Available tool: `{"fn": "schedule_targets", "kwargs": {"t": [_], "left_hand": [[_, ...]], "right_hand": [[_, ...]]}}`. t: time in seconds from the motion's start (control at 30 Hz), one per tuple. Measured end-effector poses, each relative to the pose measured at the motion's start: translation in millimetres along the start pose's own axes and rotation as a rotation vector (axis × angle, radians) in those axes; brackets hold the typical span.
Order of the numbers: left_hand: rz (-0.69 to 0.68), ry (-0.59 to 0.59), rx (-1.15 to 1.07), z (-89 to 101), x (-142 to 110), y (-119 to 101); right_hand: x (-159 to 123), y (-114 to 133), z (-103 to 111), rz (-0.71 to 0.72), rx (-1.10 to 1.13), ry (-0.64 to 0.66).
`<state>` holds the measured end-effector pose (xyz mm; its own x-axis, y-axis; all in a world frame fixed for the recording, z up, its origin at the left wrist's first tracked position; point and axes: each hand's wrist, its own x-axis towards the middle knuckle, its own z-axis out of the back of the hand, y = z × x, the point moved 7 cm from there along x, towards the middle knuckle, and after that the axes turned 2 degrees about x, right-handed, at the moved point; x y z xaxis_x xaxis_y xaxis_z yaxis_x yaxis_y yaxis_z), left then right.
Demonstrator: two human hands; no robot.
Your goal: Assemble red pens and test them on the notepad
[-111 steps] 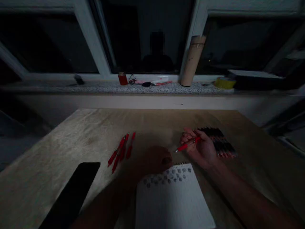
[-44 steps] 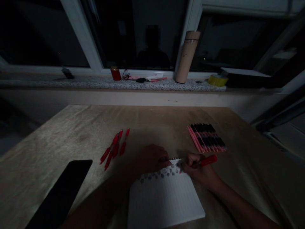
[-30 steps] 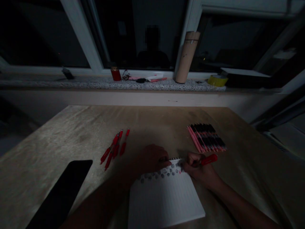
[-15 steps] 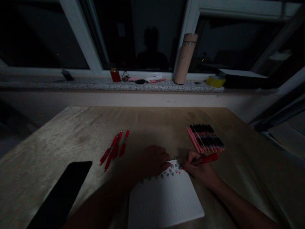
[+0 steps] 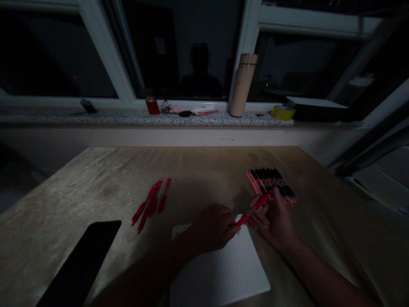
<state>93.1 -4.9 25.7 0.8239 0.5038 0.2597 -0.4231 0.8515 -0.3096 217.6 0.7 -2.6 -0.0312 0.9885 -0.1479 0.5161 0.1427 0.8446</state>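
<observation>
A person's two hands meet at a single red pen (image 5: 262, 200) in dim light, the pen slanting in the air above the upper right part of a white spiral notepad (image 5: 223, 277). The right hand (image 5: 271, 219) grips the pen's upper portion in its fingers; the left hand (image 5: 215, 228) touches the lower end, though whether its fingers are clamped there cannot be told, and the pen's lower tip is hidden. The left hand and forearm cover much of the notepad's top, leaving a short run of binding visible at the far left corner, while the frame crops the pad's near left corner. Right fingers block part of a row of dark-and-pink pens (image 5: 266, 177) just behind. Left of the notepad, more red pens (image 5: 153, 200) lie loosely on the tabletop (image 5: 198, 166), near a black slab (image 5: 84, 256), cropped below and too dark to identify.
</observation>
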Motion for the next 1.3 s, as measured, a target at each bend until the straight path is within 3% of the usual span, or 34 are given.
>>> {"fn": "schedule_targets", "kwargs": {"t": [0.2,0.33,0.43,0.57,0.7,0.9,1.0,1.1,1.2,1.3], "left_hand": [[0.022,-0.039,-0.021,-3.6,-1.5,2.0],[0.088,-0.103,-0.108,-1.8,-4.1,11.5],[0.237,-0.185,-0.332,3.6,-8.6,30.9],[0.446,-0.328,-0.788,7.1,-15.3,56.8],[0.472,-0.475,-1.037,10.7,-15.7,65.3],[0.460,-0.509,-1.150,7.6,-14.1,68.2],[0.483,-0.520,-1.156,9.2,-14.7,68.7],[0.512,-0.548,-1.134,14.5,-15.6,68.2],[0.562,-0.608,-1.082,19.5,-18.7,71.0],[0.633,-0.650,-1.008,20.1,-22.9,76.8]], "right_hand": [[-0.4,-1.1,0.1,-0.145,0.141,0.072],[-0.4,1.6,1.2,-0.159,0.196,0.128],[1.3,14.4,13.6,-0.075,0.086,0.085],[0.1,31.4,32.8,0.040,-0.153,-0.011],[-3.3,26.6,33.3,-0.001,-0.164,-0.005],[-4.1,9.7,25.4,-0.050,0.055,0.042],[-3.1,13.7,28.4,0.031,-0.114,0.045],[-7.2,25.3,25.0,0.150,-0.529,0.079],[-15.3,29.6,8.2,0.203,-0.914,0.222],[-20.6,29.6,-5.1,0.226,-1.053,0.321]]}}
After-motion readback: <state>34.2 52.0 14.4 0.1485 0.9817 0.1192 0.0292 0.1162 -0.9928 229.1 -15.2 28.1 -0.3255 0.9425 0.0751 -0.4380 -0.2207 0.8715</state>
